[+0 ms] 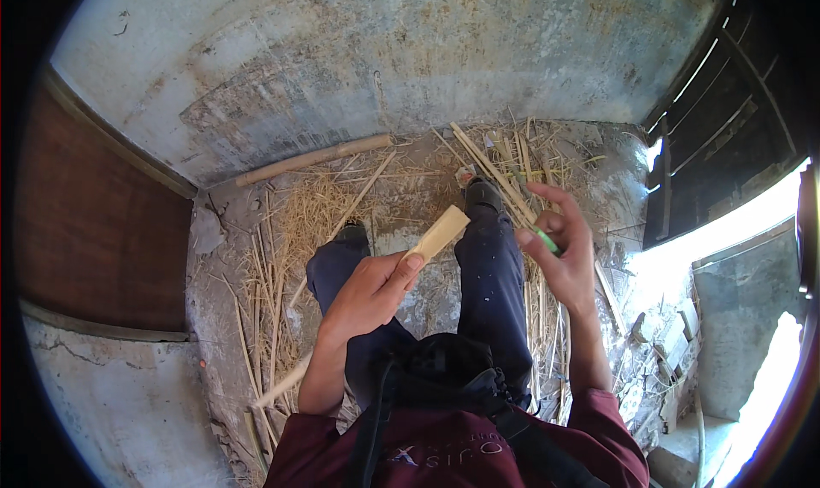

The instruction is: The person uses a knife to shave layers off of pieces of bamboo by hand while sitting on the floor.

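My left hand (373, 293) grips the near end of a short, flat, pale piece of split bamboo (442, 232), thumb on top. The bamboo slants up to the right, above the gap between my knees. To its right my right hand (559, 245) is raised, with the index finger stretched out and the other fingers curled. A small bright green object (547, 239) shows between the thumb and the curled fingers. Most of it is hidden, so its kind cannot be made out. My right hand and the bamboo are apart.
Straw-like shavings (320, 210) and long thin strips (491, 165) litter the floor around my feet. A thick bamboo pole (312, 160) lies along the far wall (410, 61). Rubble blocks (673, 338) lie at the right, and a brown panel (102, 215) stands at the left.
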Available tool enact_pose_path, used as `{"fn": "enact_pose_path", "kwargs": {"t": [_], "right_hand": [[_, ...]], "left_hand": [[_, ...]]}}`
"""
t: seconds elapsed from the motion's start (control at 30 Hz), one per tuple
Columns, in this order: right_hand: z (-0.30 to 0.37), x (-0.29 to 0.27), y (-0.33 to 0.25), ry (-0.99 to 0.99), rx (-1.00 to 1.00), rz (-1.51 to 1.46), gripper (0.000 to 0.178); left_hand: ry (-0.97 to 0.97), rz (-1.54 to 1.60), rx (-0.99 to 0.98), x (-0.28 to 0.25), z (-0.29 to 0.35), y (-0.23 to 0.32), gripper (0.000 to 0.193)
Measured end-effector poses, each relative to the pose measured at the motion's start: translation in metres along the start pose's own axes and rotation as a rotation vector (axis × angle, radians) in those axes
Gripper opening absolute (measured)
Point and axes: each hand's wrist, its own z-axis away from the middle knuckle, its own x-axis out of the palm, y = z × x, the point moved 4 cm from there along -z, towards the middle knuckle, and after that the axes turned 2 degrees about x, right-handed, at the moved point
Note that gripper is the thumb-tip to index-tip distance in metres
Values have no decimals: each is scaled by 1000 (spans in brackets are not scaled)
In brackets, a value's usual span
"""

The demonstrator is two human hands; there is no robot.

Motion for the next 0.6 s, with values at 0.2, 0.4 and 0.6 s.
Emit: {"fn": "enact_pose_path", "kwargs": {"t": [0.2,0.4,0.6], "right_hand": [[-14,36,12,-180,-47,27,38],[-15,55,67,-222,103,-386,18],[1,63,93,-81,468,-869,15]], "left_hand": [[-56,-460,54,0,-12,36,53],[-126,-738,87,-9,-33,51,49],[357,-624,441,-18,-41,85,30]]}}
